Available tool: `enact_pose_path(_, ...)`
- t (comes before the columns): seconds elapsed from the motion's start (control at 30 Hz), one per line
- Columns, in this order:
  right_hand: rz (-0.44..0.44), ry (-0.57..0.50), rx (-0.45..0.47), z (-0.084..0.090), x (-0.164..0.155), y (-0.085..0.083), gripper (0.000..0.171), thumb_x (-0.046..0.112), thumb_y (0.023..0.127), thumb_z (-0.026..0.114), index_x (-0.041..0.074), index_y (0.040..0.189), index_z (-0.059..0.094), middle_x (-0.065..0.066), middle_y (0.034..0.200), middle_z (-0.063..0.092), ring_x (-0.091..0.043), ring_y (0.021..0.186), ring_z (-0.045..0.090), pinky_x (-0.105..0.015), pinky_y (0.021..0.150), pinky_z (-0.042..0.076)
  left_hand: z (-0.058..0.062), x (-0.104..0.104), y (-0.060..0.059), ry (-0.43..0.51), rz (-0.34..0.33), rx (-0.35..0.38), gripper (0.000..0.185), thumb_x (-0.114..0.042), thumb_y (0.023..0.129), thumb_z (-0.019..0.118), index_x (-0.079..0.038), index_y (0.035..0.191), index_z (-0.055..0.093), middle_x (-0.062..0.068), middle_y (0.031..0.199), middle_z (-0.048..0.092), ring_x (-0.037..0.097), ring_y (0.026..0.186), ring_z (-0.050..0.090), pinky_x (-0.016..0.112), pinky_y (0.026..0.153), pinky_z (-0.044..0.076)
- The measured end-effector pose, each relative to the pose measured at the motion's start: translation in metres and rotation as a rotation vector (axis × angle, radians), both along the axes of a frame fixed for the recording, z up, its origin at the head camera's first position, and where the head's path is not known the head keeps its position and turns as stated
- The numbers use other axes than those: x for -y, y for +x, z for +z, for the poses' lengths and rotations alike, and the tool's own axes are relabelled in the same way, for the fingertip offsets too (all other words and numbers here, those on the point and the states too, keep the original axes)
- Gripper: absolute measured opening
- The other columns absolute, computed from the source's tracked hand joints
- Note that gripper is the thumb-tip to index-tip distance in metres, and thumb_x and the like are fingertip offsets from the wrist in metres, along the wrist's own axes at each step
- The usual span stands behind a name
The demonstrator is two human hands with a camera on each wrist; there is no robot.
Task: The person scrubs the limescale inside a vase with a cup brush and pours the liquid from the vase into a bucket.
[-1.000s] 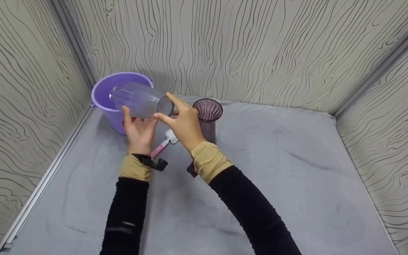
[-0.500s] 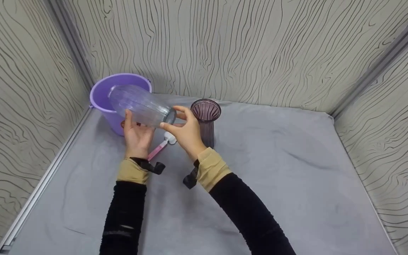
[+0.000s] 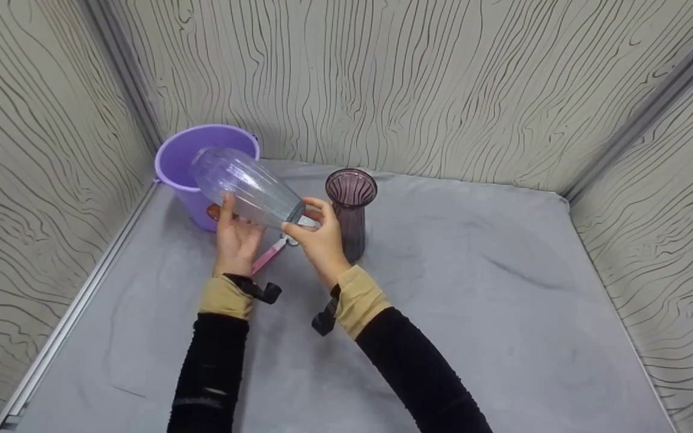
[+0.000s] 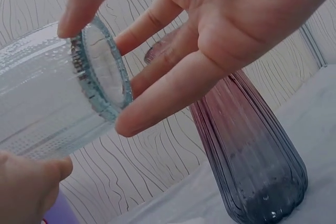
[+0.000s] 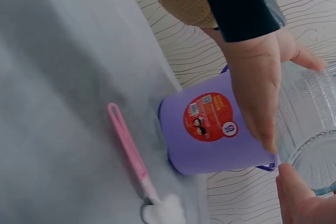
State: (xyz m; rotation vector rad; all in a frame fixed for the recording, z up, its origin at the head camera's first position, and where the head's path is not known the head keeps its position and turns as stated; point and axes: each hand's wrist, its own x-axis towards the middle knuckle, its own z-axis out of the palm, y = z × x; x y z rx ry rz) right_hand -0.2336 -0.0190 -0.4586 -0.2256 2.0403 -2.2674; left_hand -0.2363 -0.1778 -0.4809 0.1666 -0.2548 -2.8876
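Clear vase [image 3: 244, 185] tilted between both hands (left [image 3: 235, 237] under body; right [image 3: 319, 237] pinching base).

A clear ribbed glass vase [image 3: 244, 186] is held off the desk, tilted nearly on its side, its wide end up over the purple bucket [image 3: 187, 171] and its round base pointing down and away from the bucket. The left hand [image 3: 235, 237] cradles its body from beneath; the right hand [image 3: 319, 234] pinches the base rim.
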Motion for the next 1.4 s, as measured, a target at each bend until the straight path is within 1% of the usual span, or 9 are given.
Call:
enact_pose_path(0.07,0.003,-0.014,-0.008,-0.007,-0.002,0.0,0.061,0.003,0.08,0.079,0.007,0.135,0.053,-0.018,0.125,0.061,-0.024,0.091,0.069,-0.032,0.074,0.057,-0.004,-0.002,0.002,-0.028,0.008,0.0,0.126,-0.017,0.05,0.1,-0.021,0.15,0.024,0.011,0.139,0.041,0.026,0.131,0.041,0.044,0.103,0.048)
enact_pose_path(0.17,0.011,-0.037,-0.018,-0.017,-0.005,0.001,0.061,0.001,0.08,0.076,0.005,0.135,0.05,-0.02,0.125,0.06,-0.023,0.089,0.068,-0.033,0.077,0.058,-0.01,-0.006,0.004,-0.072,0.017,-0.008,0.125,-0.018,0.054,0.1,-0.027,0.151,0.02,0.011,0.139,0.039,0.027,0.132,0.039,0.044,0.1,0.049)
enact_pose_path(0.27,0.01,-0.048,-0.023,-0.026,-0.007,0.004,0.061,0.0,0.08,0.075,0.003,0.135,0.048,-0.021,0.125,0.059,-0.024,0.09,0.067,-0.031,0.079,0.057,-0.015,-0.009,0.006,-0.14,0.036,-0.008,0.124,-0.02,0.058,0.099,-0.03,0.152,0.018,0.01,0.14,0.04,0.027,0.132,0.039,0.045,0.104,0.044)
enact_pose_path(0.37,0.005,-0.044,-0.043,-0.033,-0.008,0.008,0.061,0.0,0.081,0.074,0.002,0.135,0.046,-0.023,0.128,0.056,-0.026,0.093,0.067,-0.031,0.081,0.057,-0.019,-0.011,0.009,-0.223,0.071,-0.026,0.112,-0.02,0.063,0.096,-0.026,0.149,0.025,0.01,0.14,0.043,0.027,0.129,0.042,0.048,0.107,0.039)
enact_pose_path(0.57,0.01,0.06,-0.168,-0.045,-0.013,0.013,0.066,0.004,0.081,0.078,0.002,0.138,0.045,-0.02,0.138,0.049,-0.034,0.116,0.058,-0.044,0.095,0.052,-0.022,-0.014,0.016,-0.304,0.078,-0.129,0.092,-0.011,0.07,0.093,-0.025,0.138,0.033,0.009,0.137,0.045,0.028,0.125,0.046,0.051,0.114,0.027)
enact_pose_path(0.67,0.029,0.118,-0.208,-0.047,-0.018,0.015,0.07,0.007,0.081,0.081,0.005,0.141,0.045,-0.017,0.142,0.05,-0.032,0.127,0.052,-0.048,0.103,0.047,-0.022,-0.015,0.02,-0.347,0.075,-0.175,0.09,-0.006,0.071,0.092,-0.024,0.137,0.033,0.009,0.137,0.047,0.027,0.124,0.05,0.049,0.112,0.032)
enact_pose_path(1.0,0.066,0.253,-0.41,-0.053,-0.034,0.019,0.08,0.01,0.079,0.085,0.002,0.146,0.042,-0.016,0.142,0.05,-0.032,0.125,0.051,-0.05,0.106,0.042,-0.028,-0.022,0.03,-0.48,0.048,-0.205,0.08,-0.001,0.074,0.088,-0.025,0.132,0.038,0.008,0.136,0.049,0.024,0.118,0.056,0.039,0.096,0.051)
enact_pose_path(1.27,0.045,0.367,-0.4,-0.057,-0.047,0.021,0.087,0.023,0.078,0.087,0.006,0.149,0.04,-0.015,0.139,0.051,-0.027,0.123,0.053,-0.046,0.099,0.047,-0.028,-0.033,0.032,-0.664,0.02,-0.205,0.082,0.012,0.074,0.078,-0.022,0.136,0.034,0.011,0.142,0.043,0.025,0.126,0.05,0.036,0.097,0.051)
enact_pose_path(1.4,0.04,0.378,-0.401,-0.06,-0.051,0.023,0.09,0.026,0.077,0.088,0.008,0.15,0.038,-0.014,0.138,0.052,-0.026,0.12,0.053,-0.045,0.099,0.047,-0.028,-0.039,0.034,-0.683,0.017,-0.215,0.082,0.015,0.072,0.075,-0.021,0.134,0.037,0.012,0.141,0.045,0.026,0.123,0.053,0.037,0.097,0.052)
